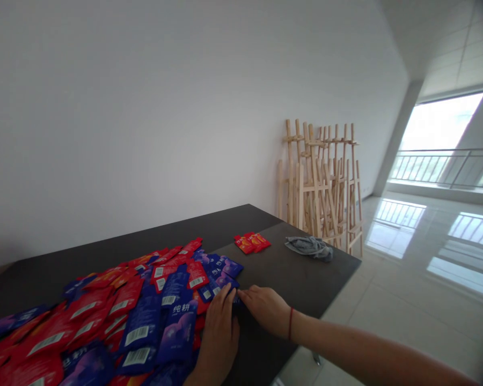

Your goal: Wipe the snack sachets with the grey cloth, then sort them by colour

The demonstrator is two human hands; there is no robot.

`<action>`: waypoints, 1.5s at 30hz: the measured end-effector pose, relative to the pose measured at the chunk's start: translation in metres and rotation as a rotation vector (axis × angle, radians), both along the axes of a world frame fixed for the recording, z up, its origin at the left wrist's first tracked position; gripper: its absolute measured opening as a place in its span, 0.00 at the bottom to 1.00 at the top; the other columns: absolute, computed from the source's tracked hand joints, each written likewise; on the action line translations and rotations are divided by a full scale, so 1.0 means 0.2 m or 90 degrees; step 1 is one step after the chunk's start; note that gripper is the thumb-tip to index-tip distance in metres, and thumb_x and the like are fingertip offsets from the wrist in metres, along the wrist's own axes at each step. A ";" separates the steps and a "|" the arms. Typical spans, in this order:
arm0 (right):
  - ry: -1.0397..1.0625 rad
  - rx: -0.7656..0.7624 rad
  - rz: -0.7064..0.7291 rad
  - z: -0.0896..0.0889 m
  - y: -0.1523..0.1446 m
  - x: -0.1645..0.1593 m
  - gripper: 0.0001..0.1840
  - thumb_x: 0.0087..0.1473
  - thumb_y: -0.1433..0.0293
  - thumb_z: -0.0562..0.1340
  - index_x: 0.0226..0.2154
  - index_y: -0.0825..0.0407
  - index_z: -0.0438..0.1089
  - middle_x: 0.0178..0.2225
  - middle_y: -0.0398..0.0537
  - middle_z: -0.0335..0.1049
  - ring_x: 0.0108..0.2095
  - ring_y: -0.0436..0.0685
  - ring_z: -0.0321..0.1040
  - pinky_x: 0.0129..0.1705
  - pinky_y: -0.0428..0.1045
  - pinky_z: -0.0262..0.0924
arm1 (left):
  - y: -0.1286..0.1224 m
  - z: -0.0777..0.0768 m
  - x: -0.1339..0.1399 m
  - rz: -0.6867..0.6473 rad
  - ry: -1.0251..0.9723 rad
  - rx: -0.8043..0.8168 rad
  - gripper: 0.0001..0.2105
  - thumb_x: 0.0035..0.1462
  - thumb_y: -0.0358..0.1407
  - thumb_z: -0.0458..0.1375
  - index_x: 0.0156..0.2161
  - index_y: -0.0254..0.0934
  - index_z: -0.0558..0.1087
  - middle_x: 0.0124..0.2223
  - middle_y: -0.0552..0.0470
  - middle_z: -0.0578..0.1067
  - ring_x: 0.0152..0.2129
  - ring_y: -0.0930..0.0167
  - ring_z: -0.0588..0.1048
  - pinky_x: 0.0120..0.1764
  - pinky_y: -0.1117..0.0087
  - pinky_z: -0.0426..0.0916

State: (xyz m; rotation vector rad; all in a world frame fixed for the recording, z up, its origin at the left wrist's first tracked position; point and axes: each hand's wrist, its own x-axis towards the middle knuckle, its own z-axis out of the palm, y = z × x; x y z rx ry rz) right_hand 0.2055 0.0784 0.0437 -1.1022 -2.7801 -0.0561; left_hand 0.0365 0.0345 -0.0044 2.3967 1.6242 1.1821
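Observation:
A large heap of red and blue sachets [137,292], printed with fruit and white barcodes, covers the left and front of the dark table. My left hand [219,332] lies at the heap's right edge, its fingers stretched forward over the sachets. Just to its right, my right hand [265,308], with a red cord on the wrist, has its fingertips pressed together at the edge of a dark blue sachet [236,300]. Most of that sachet is hidden between the two hands. Farther back, a small group of red-orange sachets [252,243] lies apart from the heap.
The black table [209,225] stands against a white wall, its right corner reaching towards the tiled floor. A crumpled grey cloth [309,247] lies near that corner. Several wooden easels [317,182] lean behind it, and a railing [446,166] runs by the window.

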 end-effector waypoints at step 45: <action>0.005 0.004 -0.120 0.03 0.01 0.43 0.27 0.61 0.75 0.51 0.62 0.50 0.56 0.56 0.54 0.66 0.51 0.58 0.68 0.50 0.52 0.63 | -0.01 -0.16 -0.04 -0.079 0.069 -0.092 0.32 0.58 0.27 0.44 0.67 0.41 0.45 0.67 0.45 0.57 0.62 0.63 0.58 0.60 0.55 0.61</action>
